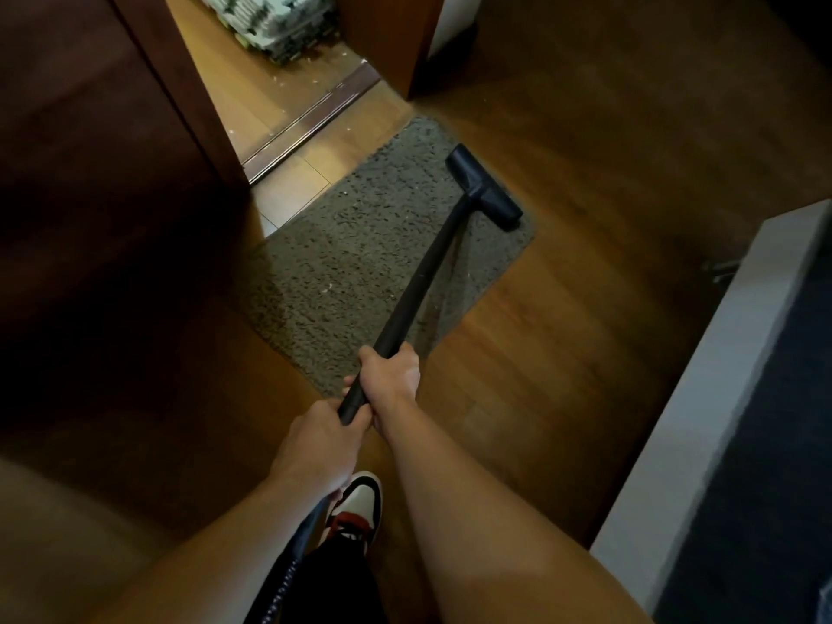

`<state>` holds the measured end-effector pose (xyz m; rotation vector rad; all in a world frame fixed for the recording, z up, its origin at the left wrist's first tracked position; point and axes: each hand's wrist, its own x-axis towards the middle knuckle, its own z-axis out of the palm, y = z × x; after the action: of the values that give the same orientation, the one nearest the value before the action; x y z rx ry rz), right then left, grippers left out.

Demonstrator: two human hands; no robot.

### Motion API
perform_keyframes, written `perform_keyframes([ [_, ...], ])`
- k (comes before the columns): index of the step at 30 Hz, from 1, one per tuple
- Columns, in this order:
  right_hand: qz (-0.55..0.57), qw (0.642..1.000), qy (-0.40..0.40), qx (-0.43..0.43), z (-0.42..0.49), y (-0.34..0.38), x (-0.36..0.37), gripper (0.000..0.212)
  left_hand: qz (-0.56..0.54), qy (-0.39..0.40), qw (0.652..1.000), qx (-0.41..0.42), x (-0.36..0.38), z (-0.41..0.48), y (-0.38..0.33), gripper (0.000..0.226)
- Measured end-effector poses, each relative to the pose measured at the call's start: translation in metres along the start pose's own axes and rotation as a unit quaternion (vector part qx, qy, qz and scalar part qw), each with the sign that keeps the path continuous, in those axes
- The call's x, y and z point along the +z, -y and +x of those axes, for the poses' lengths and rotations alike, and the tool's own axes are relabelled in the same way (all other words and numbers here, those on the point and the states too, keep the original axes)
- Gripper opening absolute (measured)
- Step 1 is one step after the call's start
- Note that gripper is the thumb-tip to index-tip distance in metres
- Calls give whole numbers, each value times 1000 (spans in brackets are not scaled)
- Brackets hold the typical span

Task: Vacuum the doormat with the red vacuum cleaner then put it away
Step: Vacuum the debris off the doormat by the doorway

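A grey speckled doormat [360, 245] lies on the wooden floor in front of a doorway, with small white crumbs on it. The black vacuum wand [418, 281] slants from my hands up to the black floor nozzle [484, 186], which sits on the mat's right edge. My right hand [391, 380] grips the wand's lower part. Just behind it, my left hand [310, 448] grips the wand's end where the black hose [288, 565] runs down past my leg. The vacuum's red body is out of view.
A dark wooden door [112, 173] stands open at the left. The door threshold [310, 114] and white bits on the floor lie beyond the mat. A white-edged piece of furniture [702, 398] stands at the right. My shoe [355, 511] is below my hands.
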<state>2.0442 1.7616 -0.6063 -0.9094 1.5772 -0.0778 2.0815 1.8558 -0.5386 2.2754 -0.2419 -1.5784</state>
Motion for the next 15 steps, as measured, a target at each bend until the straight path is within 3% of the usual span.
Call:
perform_keyframes([
  [15,-12,1000,3,12,-70,-33,39,25,-55,21,998,7,-32,-36,71,34],
])
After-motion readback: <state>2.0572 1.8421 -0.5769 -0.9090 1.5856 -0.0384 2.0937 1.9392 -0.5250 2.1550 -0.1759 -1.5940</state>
